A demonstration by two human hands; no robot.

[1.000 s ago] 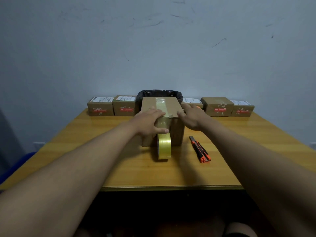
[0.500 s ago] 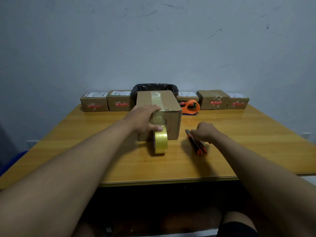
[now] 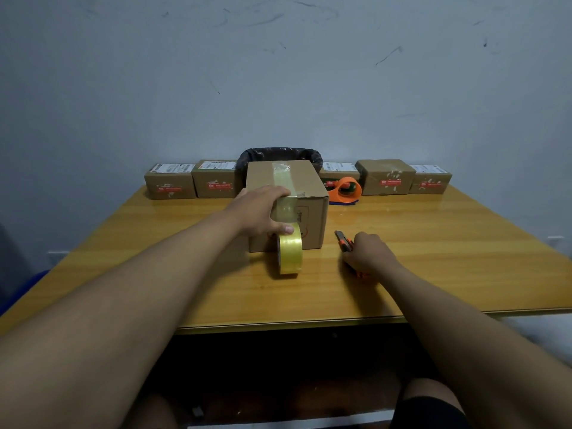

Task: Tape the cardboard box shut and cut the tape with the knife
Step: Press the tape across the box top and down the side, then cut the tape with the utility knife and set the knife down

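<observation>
the cardboard box point(image 3: 286, 205) stands near the middle of the wooden table point(image 3: 433, 258), a strip of clear yellowish tape point(image 3: 282, 178) already running over its top and down the near face. the left hand point(image 3: 258, 213) is clamped over the box's near top edge, fingers on top and thumb pressing the strip against the front face, apparently to keep the tape stuck and taut so it can be cut cleanly. the tape roll point(image 3: 289, 253) stands on edge on the table just in front of the box, joined to that strip. the right hand point(image 3: 368, 253) is curled down over the orange-and-black utility knife point(image 3: 345, 241), which lies on the table to the right of the box; its fingers seem closed round the handle, though whether the knife is lifted cannot be told. behind, an orange tape dispenser point(image 3: 346, 188), a black-lined bin point(image 3: 280, 154) and a row of small labelled boxes point(image 3: 170, 184) sit by the wall, out of the way.
</observation>
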